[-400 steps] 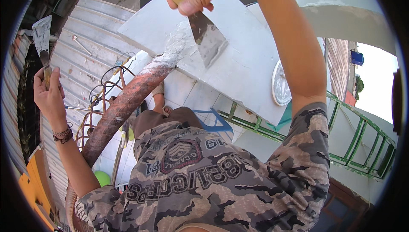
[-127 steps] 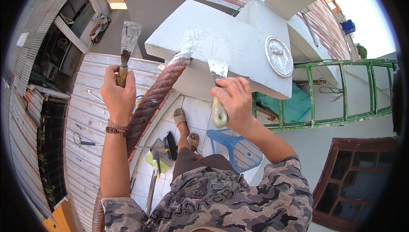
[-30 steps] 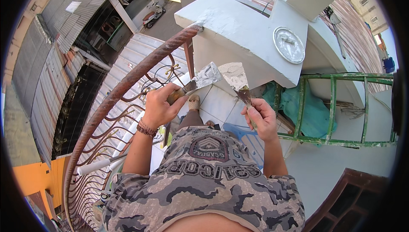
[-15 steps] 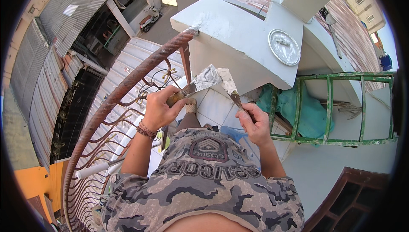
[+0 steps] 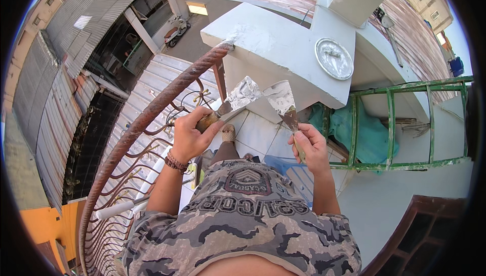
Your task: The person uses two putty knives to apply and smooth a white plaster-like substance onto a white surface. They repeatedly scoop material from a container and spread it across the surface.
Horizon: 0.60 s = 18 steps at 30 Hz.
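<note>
My left hand [image 5: 191, 136] is wrapped round the wooden handle of a putty knife [image 5: 243, 93], whose blade carries a lump of white paste. In my right hand [image 5: 311, 147] is a second putty knife [image 5: 280, 99], its wide blade smeared with white paste and pointing away from me. The two blades sit side by side in front of my body, close together at their near corners; I cannot tell whether they touch. Beyond them stands a white wall ledge [image 5: 263, 30], with white paste where the railing meets it. A round, paste-smeared lid [image 5: 334, 59] lies on that ledge.
A rusty twisted handrail [image 5: 162, 104] with curled ironwork curves along my left. To the right a green metal ladder [image 5: 390, 129] lies in front of a teal cloth [image 5: 372, 129]. White floor tiles [image 5: 255, 131] show below my hands, and a white roller [image 5: 114, 209] is at lower left.
The right putty knife has swung away from the left one, so its blade shows broader and flatter. My right hand has shifted slightly right. My left hand keeps its hold.
</note>
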Tool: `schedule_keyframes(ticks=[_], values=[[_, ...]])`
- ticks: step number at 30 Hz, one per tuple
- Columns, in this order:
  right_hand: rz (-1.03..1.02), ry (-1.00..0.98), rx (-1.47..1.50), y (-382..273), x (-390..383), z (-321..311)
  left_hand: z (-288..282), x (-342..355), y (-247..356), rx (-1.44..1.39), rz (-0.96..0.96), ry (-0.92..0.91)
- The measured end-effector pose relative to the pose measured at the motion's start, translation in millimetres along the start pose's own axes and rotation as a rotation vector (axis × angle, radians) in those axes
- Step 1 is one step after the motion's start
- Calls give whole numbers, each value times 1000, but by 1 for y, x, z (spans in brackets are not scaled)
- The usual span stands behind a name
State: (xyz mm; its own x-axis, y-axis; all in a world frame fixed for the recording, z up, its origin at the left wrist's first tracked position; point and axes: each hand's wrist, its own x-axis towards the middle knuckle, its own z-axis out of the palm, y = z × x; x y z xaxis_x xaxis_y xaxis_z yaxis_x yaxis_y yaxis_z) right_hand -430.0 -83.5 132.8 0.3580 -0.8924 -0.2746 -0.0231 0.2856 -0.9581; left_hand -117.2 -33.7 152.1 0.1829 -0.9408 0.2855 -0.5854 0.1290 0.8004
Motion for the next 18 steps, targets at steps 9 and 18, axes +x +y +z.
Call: schedule_keyframes(ticks=[9, 18], values=[[87, -111, 329, 9, -18, 11, 2, -9, -16, 62, 6, -78], [76, -39, 443, 22, -26, 18, -4, -15, -20, 110, -18, -128]])
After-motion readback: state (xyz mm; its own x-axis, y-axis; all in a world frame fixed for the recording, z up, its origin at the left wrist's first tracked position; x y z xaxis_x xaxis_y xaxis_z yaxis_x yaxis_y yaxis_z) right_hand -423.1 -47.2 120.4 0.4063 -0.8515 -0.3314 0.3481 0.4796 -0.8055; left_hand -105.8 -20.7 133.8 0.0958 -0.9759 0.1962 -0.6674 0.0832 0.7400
